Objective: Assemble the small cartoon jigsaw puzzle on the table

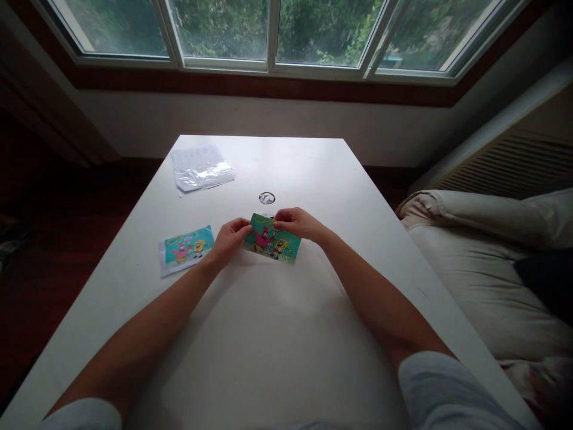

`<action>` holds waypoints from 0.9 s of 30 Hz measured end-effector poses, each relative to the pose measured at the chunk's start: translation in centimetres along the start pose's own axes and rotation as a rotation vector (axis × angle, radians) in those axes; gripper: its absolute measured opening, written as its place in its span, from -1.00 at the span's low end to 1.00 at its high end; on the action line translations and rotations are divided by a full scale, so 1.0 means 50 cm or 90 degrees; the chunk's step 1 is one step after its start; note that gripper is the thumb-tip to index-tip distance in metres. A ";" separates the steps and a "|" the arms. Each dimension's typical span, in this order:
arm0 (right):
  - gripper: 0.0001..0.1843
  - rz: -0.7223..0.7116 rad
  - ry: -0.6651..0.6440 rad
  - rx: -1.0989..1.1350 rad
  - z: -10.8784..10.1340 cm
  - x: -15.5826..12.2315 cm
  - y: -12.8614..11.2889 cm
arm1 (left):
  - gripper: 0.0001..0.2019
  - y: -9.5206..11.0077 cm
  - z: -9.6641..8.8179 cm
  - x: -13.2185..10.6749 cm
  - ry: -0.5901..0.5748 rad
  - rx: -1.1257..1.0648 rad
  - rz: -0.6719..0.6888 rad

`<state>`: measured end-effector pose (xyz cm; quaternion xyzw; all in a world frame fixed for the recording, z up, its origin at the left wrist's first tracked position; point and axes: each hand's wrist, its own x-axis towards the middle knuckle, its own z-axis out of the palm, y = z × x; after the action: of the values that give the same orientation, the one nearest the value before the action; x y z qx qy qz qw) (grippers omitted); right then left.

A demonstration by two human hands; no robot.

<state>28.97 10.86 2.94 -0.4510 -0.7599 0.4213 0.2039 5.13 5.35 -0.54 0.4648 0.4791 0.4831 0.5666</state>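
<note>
Between my two hands is a green cartoon picture card [274, 242], tilted up a little above the table, with a pink starfish and a yellow sponge figure on it. My left hand [230, 239] pinches its left edge. The fingers of my right hand [298, 224] are closed on its top edge, right of the middle. Left of my left hand lies a similar cartoon picture [188, 248] with a white border, flat on the table. Just beyond the held card is a small round shiny piece [267, 197]; part of another thing behind the card is mostly hidden.
A clear plastic sleeve with white paper [203, 168] lies at the far left of the white table [286, 358]. Beyond the table are a wall and windows [268, 36]. A pale sofa [452, 269] stands along the right side.
</note>
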 end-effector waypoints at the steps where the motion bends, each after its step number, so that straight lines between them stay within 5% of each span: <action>1: -0.72 0.000 -0.005 -0.013 0.000 -0.002 -0.004 | -0.67 -0.003 0.002 -0.001 -0.003 0.005 0.003; 9: -0.74 -0.009 -0.048 -0.013 0.012 -0.009 -0.027 | -0.68 -0.006 0.022 -0.018 -0.056 0.076 0.020; 27: -0.56 0.009 -0.085 0.164 0.052 0.003 0.014 | -0.71 -0.026 0.019 -0.013 -0.012 0.266 0.078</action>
<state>27.46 9.98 0.92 -0.3975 -0.7084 0.5457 0.2057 6.17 4.53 -1.64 0.6045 0.5344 0.4025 0.4324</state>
